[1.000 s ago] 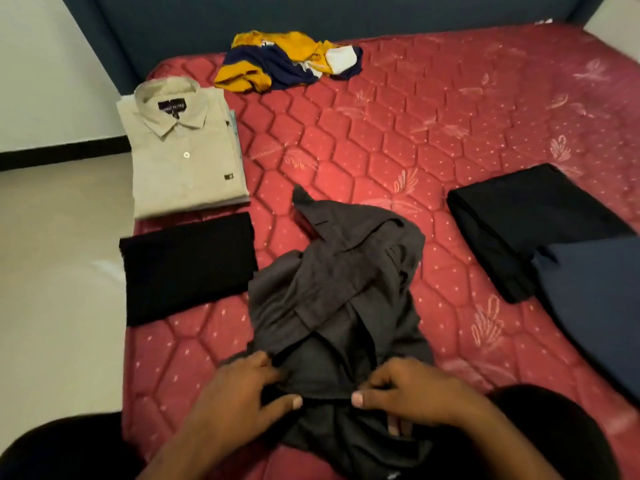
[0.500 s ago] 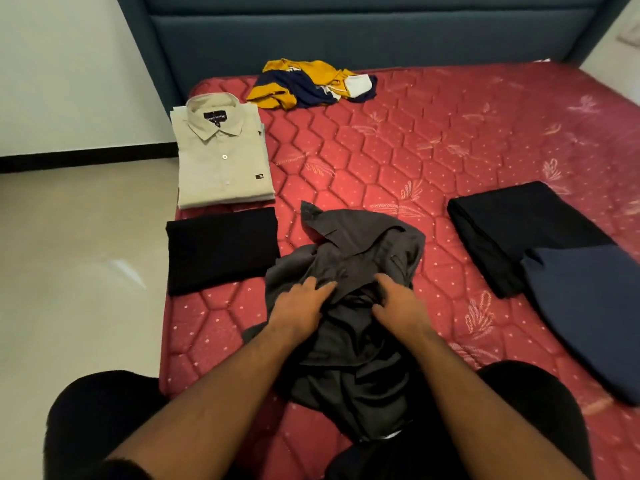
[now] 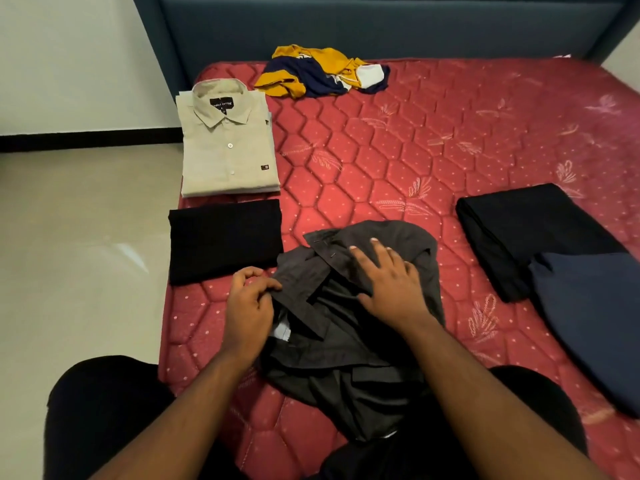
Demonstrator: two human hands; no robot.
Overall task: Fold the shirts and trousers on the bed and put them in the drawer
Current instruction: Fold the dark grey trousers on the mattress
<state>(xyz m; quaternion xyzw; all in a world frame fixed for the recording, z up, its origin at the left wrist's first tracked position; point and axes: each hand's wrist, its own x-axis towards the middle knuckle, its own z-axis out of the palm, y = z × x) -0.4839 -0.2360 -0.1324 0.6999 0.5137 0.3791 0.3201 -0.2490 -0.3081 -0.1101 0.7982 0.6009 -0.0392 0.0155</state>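
A red quilted mattress (image 3: 398, 150) with a pale leaf pattern fills the view, backed by a dark blue padded headboard (image 3: 381, 26); to its left lie a glossy cream tiled floor (image 3: 76, 254) and a white wall with a black skirting strip (image 3: 86, 140).

Near the mattress's left edge sits a folded beige button-up shirt (image 3: 227, 147), and just in front of it a folded black garment (image 3: 225, 239). Close to the headboard lies a crumpled yellow, navy and white garment (image 3: 322, 72). Toward the right edge rests a folded black pair of trousers (image 3: 526, 233), overlapped at its near corner by a folded navy garment (image 3: 595, 320).

The crumpled dark grey shirt (image 3: 346, 341) lies at the near edge, in the middle. The left hand (image 3: 249, 306) pinches the shirt's left edge between thumb and curled fingers. The right hand (image 3: 388, 282) lies flat on the shirt near its collar, fingers straight and spread, pressing the cloth and gripping nothing.
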